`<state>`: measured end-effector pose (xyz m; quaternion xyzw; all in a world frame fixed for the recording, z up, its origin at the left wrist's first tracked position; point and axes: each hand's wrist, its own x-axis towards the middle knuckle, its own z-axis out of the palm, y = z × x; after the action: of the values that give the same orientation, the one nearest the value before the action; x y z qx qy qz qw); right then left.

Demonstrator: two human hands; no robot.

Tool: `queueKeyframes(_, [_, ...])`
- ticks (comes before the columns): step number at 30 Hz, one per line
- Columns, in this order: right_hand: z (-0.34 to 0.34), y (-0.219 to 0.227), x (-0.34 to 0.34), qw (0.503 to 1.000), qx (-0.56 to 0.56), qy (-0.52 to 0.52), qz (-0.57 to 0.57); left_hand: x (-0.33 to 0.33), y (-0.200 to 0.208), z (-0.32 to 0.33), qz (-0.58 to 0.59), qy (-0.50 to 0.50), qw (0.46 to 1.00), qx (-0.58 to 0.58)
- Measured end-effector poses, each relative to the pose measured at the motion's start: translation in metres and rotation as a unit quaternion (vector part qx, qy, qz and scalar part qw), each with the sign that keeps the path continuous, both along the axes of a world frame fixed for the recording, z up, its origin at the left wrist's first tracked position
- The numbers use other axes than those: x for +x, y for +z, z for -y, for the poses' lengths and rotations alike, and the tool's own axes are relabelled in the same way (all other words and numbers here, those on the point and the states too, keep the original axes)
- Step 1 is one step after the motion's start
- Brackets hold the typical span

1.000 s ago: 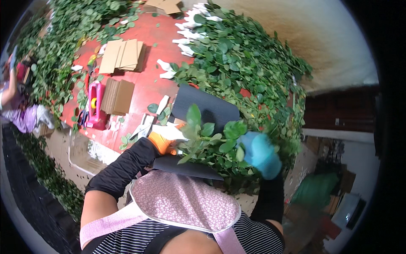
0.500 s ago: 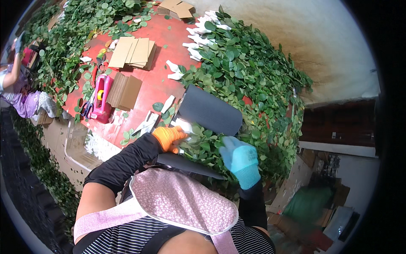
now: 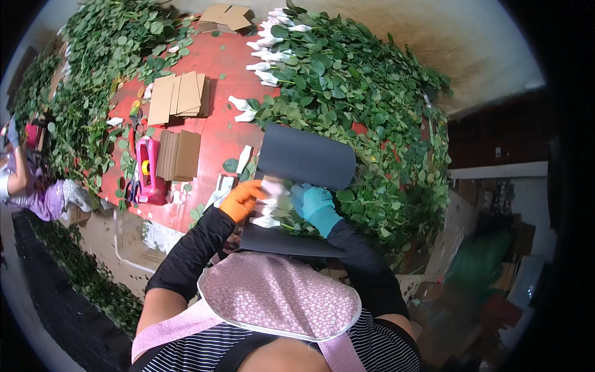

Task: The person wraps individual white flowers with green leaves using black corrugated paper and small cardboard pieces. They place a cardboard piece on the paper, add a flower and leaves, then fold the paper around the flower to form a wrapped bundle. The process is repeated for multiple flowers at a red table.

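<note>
Orange-gloved left hand (image 3: 243, 199) and blue-gloved right hand (image 3: 314, 206) near white buds (image 3: 265, 221) and a black sheet (image 3: 307, 155) — either hand's grip cannot be told.

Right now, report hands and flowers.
Left hand beside white-wrapped flower heads, grip unclear. Right hand at leafy stems, grip unclear. Dark ribbed sheet just beyond both.

A head-worn fisheye looks down at the nearby hands (image 3: 317, 209)
</note>
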<state>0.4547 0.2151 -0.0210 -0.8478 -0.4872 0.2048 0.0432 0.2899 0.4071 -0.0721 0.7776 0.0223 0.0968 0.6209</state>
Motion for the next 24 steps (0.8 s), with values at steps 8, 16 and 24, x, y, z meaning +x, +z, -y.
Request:
queueKeyframes(8, [0.011, -0.007, -0.003, 0.997, 0.074, -0.008, 0.017, 0.016, 0.008, 0.027, -0.109, 0.055, 0.946, -0.301])
queueKeyframes(16, [0.017, -0.011, 0.000, 0.999, 0.044, -0.013, -0.001, -0.006, 0.009, -0.025, -0.071, 0.312, 0.897, -0.305])
queueKeyframes(24, [0.008, 0.004, 0.001, 0.999, -0.044, -0.005, -0.015, 0.034, -0.065, 0.007, -0.112, 0.168, 0.977, -0.067])
